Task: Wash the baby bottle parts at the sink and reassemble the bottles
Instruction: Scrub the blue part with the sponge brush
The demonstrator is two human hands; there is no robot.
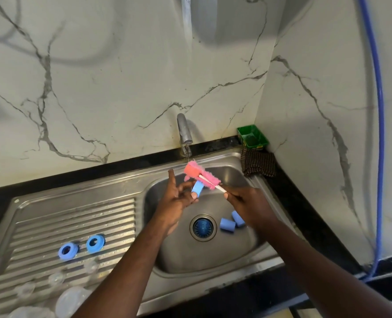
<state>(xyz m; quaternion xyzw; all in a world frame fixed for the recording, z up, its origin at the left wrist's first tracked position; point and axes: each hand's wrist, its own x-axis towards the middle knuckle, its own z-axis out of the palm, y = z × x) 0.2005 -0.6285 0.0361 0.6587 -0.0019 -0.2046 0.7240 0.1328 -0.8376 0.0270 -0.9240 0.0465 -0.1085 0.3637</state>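
Note:
My left hand pinches a small blue bottle cap over the sink basin. My right hand grips the white handle of a pink bottle brush, whose sponge head lies above the cap, under a thin stream from the tap. Two more blue caps lie in the basin beside the drain. Two blue screw rings sit on the ribbed drainboard. Clear bottles and teats lie at the drainboard's near left.
A green tub stands in the back right corner with a dark checked cloth in front of it. A blue hose hangs down the right wall. Marble wall panels close off the back and right.

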